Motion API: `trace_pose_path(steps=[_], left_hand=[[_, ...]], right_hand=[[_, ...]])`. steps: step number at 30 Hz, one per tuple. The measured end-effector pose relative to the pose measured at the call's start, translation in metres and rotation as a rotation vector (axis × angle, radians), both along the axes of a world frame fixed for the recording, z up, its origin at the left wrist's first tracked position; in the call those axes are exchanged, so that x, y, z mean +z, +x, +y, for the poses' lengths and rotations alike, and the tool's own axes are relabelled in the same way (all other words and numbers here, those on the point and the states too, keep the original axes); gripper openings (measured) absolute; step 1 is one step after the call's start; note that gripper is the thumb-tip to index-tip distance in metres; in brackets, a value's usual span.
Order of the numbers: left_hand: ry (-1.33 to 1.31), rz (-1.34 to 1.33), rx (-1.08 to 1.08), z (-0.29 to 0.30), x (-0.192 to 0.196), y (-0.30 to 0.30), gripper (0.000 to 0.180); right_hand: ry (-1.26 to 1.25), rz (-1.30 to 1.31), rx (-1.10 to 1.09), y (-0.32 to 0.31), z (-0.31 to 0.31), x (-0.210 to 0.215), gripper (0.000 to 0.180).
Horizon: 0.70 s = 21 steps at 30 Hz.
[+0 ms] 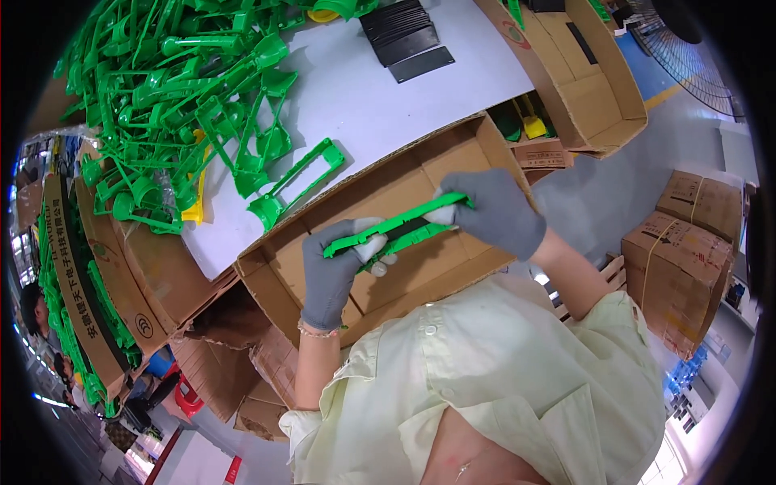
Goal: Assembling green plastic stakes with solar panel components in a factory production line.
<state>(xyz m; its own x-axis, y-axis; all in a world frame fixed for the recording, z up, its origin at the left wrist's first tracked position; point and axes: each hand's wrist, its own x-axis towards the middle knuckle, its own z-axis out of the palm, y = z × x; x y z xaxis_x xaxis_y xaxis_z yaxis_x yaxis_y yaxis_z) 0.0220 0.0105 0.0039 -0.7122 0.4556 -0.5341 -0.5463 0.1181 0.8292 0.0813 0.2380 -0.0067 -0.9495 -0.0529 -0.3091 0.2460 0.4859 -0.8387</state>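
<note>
Fingers (373,245) of both hands bent and closed in a pinch, thumbs against fingertips, on one green frame (396,224). Left hand (327,263) has the frame's left end; right hand (497,212) grips near the right end, back of the hand turned up. Both in grey gloves with pale fingertips. Frame: bright green, looks like moulded plastic, long and narrow, seen nearly edge-on; two slim rails run side by side with small notches and tabs along them. Dark strip (409,229) shows between the rails; whether fitted in or simply lying there, cannot tell. Piece is held in the air, tilted, its right end higher in view, over an open cardboard box (404,283) in front of the wearer's pale shirt (485,339). Beyond the box, white table (485,85). On its near edge a loose green frame (264,212), long open rectangle in the middle, broader shaped end at left. Behind and left, a tangled heap of green parts (186,97), one yellow part (196,194) at its edge. Farther back, flat black plates (396,32) in an overlapping row. Right: another open carton (598,105), strapped brown cartons (679,263) lower down, fan (687,48) at upper right.
</note>
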Motion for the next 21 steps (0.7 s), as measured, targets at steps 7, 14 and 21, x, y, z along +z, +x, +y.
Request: trace_pose_path(steps=[7,14,21], left_hand=[[-0.076,-0.034,-0.19,0.024,-0.01,-0.012,0.018],[-0.008,-0.115,-0.49,0.038,-0.026,-0.045,0.016],[-0.37,0.411,-0.667,0.089,-0.062,-0.036,0.025]], right_hand=[[0.242,-0.017,-0.175,0.031,0.003,-0.002,0.023],[0.277,0.074,-0.409,0.055,0.087,-0.037,0.024],[0.413,0.06,-0.393,0.045,0.05,-0.026,0.028]])
